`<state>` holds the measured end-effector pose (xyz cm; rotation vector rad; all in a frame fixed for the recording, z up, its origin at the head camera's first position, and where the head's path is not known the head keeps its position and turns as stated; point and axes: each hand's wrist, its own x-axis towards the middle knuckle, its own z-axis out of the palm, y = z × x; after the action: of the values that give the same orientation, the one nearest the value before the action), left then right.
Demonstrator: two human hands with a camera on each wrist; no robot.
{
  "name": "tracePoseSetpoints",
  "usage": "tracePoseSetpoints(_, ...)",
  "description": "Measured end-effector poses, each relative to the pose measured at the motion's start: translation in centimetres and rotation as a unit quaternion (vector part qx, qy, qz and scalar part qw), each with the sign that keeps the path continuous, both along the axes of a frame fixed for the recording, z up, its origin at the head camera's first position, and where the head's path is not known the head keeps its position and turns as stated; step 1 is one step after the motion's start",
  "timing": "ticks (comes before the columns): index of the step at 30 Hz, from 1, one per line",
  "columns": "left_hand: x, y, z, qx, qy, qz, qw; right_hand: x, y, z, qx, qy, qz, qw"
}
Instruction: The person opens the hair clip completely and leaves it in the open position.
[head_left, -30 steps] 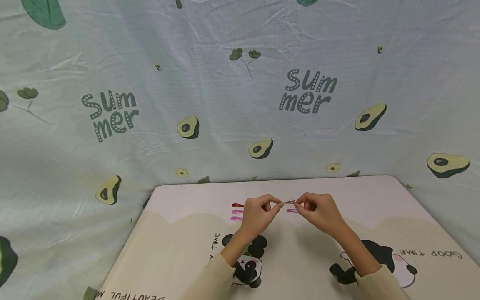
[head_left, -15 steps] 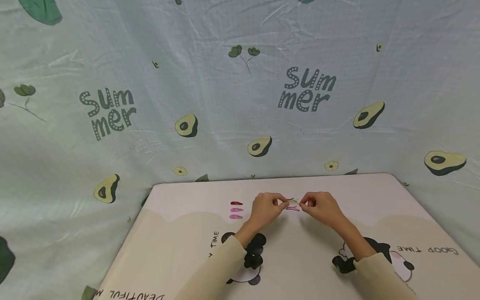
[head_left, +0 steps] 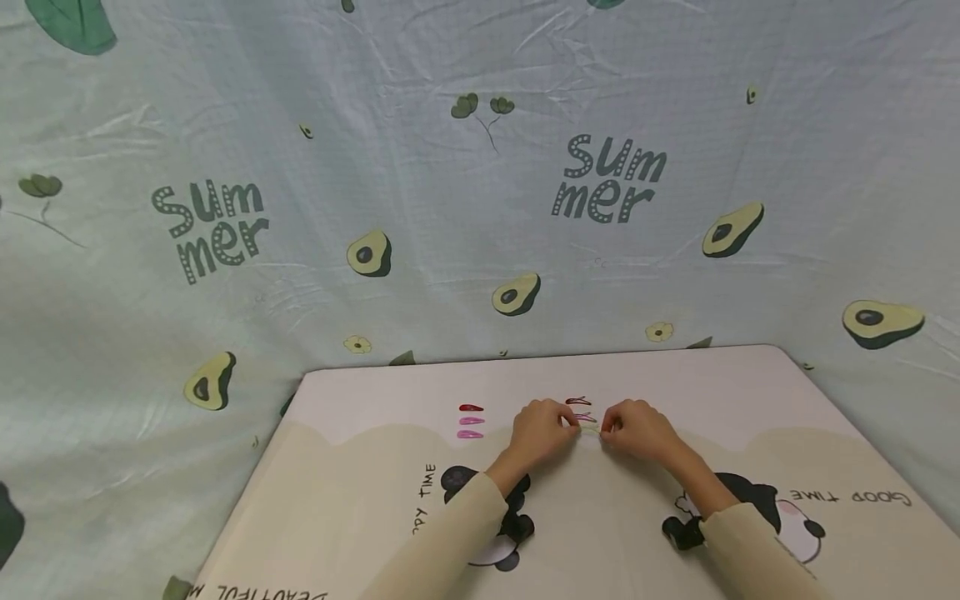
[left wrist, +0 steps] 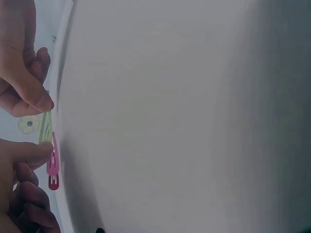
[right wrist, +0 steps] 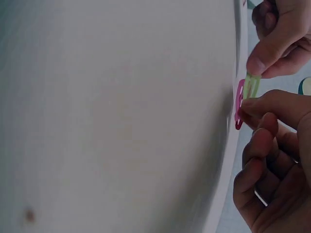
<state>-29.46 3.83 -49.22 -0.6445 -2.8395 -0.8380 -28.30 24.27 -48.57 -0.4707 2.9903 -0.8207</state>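
While the left hand and right hand pinch opposite ends of a green hair clip towards the far edge of the table, their grip hides its tips. Whether it touches the tabletop is hard to tell.

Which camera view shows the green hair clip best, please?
The left wrist view, showing the longest stretch of the green hair clip. The right wrist view shows a shorter stretch; the head view, a pale sliver.

One hair clip is light green, the backdrop avocado-patterned.
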Motion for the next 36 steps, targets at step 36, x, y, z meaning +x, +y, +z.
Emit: tracePoseSetpoints(36,0.61,-0.19,0.07,-0.011,-0.044,-0.021,0.9988,0.62,-0.24,0.40,0.025,-0.003,0.009,0.9996)
